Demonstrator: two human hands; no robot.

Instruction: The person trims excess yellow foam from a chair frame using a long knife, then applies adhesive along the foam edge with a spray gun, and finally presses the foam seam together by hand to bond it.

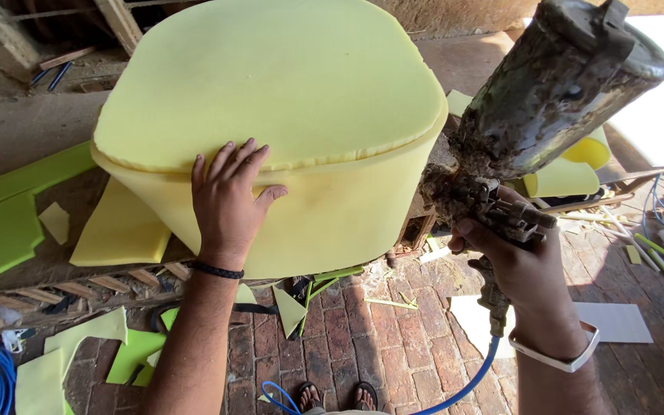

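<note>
— What are the fingers doing?

— The left hand [228, 201] lies flat, fingers [224, 157] spread and straight, pressed on the front edge of a big yellow foam cushion [286, 92]. It grips nothing; the fingertips reach up onto the seam where the top foam sheet meets the side wall, the thumb points right along the wall. A black band sits at that wrist.

— And the other?

— The right hand [512, 257] is closed around the handle of a grimy spray gun [493, 196], fingers [476, 233] curled tight over the trigger area. The gun's dirty metal cup [570, 77] tilts up and to the right, close to the camera. A blue hose [466, 380] runs down from the handle's base. A white band circles that wrist.

— Where does the cushion sit?

— On a rough bench [32, 127], its front overhanging the edge, just left of the gun. A thinner yellow foam piece [121, 230] pokes out beneath it, and green foam sheets [1, 223] lie to the left.

— Below?

— A brick floor [393, 346] littered with yellow and green offcuts [109, 346], and the person's sandalled feet [336, 397] at the bottom edge. More foam rolls [570, 173] lie at the right, behind the gun.
</note>
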